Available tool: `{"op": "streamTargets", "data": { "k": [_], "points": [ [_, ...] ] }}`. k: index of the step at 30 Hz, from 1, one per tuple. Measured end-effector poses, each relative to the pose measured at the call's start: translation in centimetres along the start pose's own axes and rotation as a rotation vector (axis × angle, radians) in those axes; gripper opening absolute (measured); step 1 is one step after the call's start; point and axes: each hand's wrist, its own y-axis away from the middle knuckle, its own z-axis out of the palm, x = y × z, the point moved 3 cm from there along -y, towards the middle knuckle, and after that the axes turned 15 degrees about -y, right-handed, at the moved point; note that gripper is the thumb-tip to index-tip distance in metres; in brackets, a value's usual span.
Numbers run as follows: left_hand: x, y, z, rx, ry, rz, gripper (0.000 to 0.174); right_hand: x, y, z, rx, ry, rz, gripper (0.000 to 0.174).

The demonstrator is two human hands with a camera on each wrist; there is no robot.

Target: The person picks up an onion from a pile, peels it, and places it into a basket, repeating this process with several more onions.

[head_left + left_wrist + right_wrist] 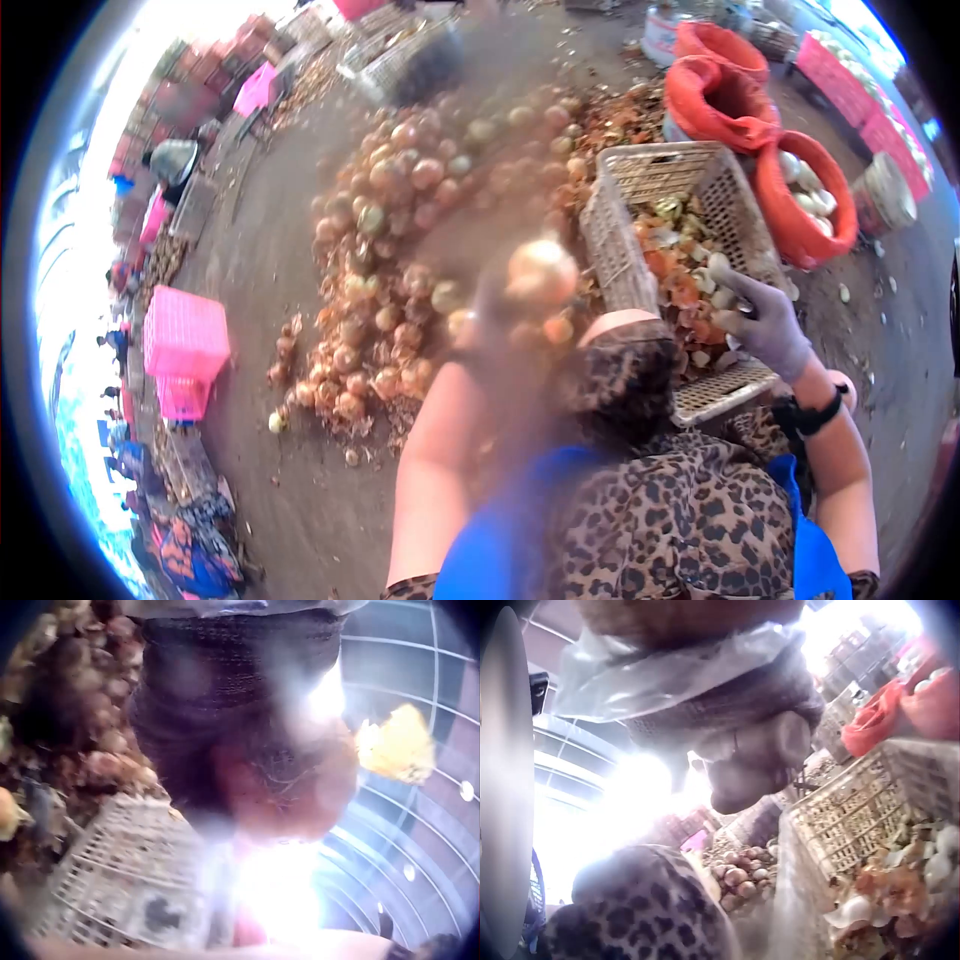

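My left hand [485,315], blurred in the head view, holds a brown-skinned onion [541,272] over the floor pile. In the left wrist view the dark-gloved hand [232,712] has its fingers round the onion [300,791]. The gloved right hand [768,325] is above the right side of a crate [737,392] of peels and pale onions, index finger and thumb apart. A pale piece [718,268] lies by its fingertip; whether they touch is unclear. In the right wrist view the fingers of the right hand [754,761] look bent, partly in glare.
Unpeeled onions [390,330] are heaped on the floor left of the crate. Red-lined buckets [808,200] stand beyond its right side, one with pale onions. Pink crates [186,335] stand at the left, and another crate [410,65] is at the far side.
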Motion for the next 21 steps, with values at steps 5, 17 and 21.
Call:
{"op": "streamTargets", "data": {
  "k": [5, 17, 21],
  "points": [
    [4.7, -4.6, 18.0, -0.264, -0.751, 0.153, 0.048, -4.3, -0.2, 0.1, 0.134, -0.035, -0.627, 0.068],
    [-3.3, -6.1, 28.6, -0.172, -0.112, -0.044, 0.043, 4.2, 0.2, -8.6, 0.073, -0.717, -0.020, 0.027],
    [-1.0, -5.3, 29.7, -0.388, -0.143, -0.033, 0.088, 3.2, 0.5, -9.8, 0.331, 0.328, -0.491, 0.018]
  ]
}}
